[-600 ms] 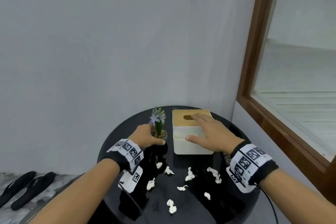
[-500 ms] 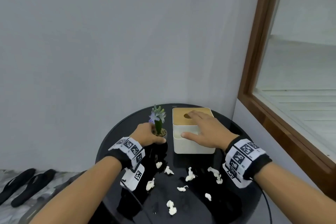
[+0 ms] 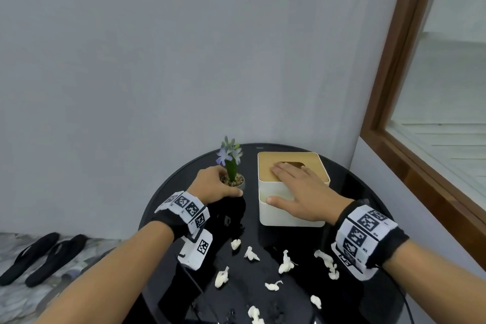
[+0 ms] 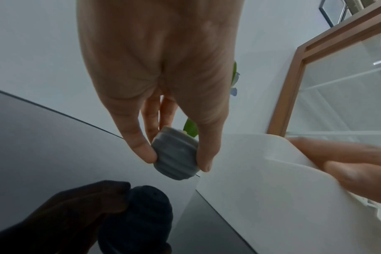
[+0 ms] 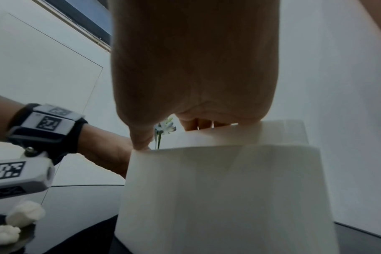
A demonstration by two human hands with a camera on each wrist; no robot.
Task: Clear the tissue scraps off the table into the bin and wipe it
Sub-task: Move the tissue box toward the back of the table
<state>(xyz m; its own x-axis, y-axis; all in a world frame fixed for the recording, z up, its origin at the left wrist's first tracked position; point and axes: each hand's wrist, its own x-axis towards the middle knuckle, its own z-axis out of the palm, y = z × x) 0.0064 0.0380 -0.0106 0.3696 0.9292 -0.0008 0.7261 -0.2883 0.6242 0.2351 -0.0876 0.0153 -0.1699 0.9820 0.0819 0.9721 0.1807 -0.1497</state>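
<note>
Several white tissue scraps lie scattered on the near half of the round glossy black table; two of them show in the right wrist view. My left hand grips a small grey ribbed pot holding a purple-flowered plant; a gap shows between the pot and its dark reflection. My right hand rests on the white tissue box, with straight fingers flat on its wooden lid and the thumb against the front wall. No bin is in view.
The table stands in a corner, with a grey wall behind it and a wood-framed window to the right. A pair of black slippers lies on the floor at the left. The box and the pot stand side by side at the table's back.
Only the head view has shifted a little. Both hands stay on the pot and the box as before, and the scraps lie where they were.
</note>
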